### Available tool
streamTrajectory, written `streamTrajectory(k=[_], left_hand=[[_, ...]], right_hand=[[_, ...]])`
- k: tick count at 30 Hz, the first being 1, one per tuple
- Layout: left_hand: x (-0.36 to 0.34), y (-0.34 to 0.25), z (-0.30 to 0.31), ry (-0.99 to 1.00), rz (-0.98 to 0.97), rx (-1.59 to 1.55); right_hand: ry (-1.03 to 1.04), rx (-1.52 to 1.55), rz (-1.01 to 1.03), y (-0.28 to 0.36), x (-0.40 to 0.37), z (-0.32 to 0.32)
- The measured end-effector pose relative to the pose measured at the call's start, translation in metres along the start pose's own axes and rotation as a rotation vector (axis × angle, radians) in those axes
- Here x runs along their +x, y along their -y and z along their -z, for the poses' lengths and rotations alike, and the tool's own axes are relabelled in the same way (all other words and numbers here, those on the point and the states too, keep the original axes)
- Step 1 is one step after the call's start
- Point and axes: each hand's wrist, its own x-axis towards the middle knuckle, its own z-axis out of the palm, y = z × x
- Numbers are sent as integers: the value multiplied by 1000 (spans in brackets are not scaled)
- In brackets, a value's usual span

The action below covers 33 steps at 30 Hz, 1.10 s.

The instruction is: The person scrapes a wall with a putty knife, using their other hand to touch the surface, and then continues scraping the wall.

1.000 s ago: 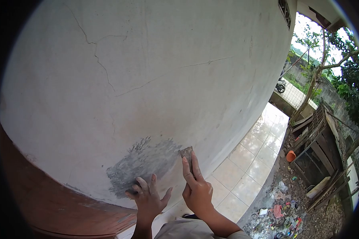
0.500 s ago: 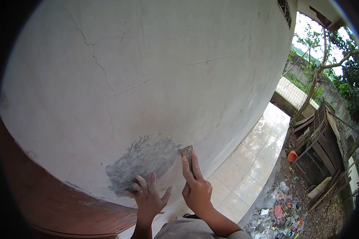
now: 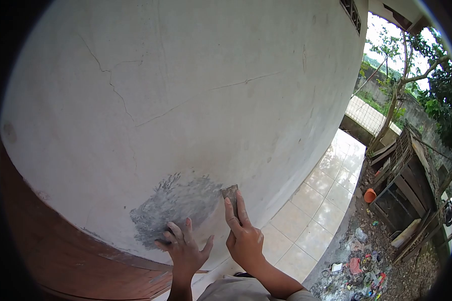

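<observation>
In the head view, a dark grey smeared patch (image 3: 178, 205) marks the lower part of the pale wall (image 3: 186, 120). My left hand (image 3: 186, 249) lies over the patch's lower edge, its fingers spread and smudged with grey, holding nothing. Just right of the patch, a small flat grey-brown block (image 3: 229, 191) is up against the wall. My right hand (image 3: 246, 242) grips this block, with two fingers stretched along its face. The thumb side of the grip is hidden.
Thin cracks (image 3: 116, 90) run across the wall above. A reddish-brown surface (image 3: 65, 236) borders it at lower left. On the right are a tiled ledge (image 3: 311, 210), scattered litter (image 3: 359, 266), an orange pot (image 3: 369, 195) and a wooden structure (image 3: 407, 193).
The view has shifted slightly, so the wall's cracks appear further left and a little lower. Both hands keep nearly the same pose, and the block stays beside the patch's right edge.
</observation>
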Motion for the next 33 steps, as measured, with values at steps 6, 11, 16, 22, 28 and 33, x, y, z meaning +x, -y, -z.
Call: streamTrajectory(k=[6, 11, 16, 22, 28, 33], left_hand=[[0, 3, -10, -12, -3, -16], [-2, 2, -10, -9, 16, -26], [-3, 5, -14, -83, -4, -15], [1, 5, -6, -47, 26, -46], [3, -1, -6, -116, 63, -202], [2, -23, 11, -339, 10, -366]], right_hand=[[-17, 19, 34, -8, 2, -7], [6, 28, 30, -8, 0, -5], [-15, 68, 11, -3, 0, -5], [-23, 89, 28, 1, 9, 1], [31, 114, 90, -9, 11, 2], [63, 141, 142, -48, -2, 16]])
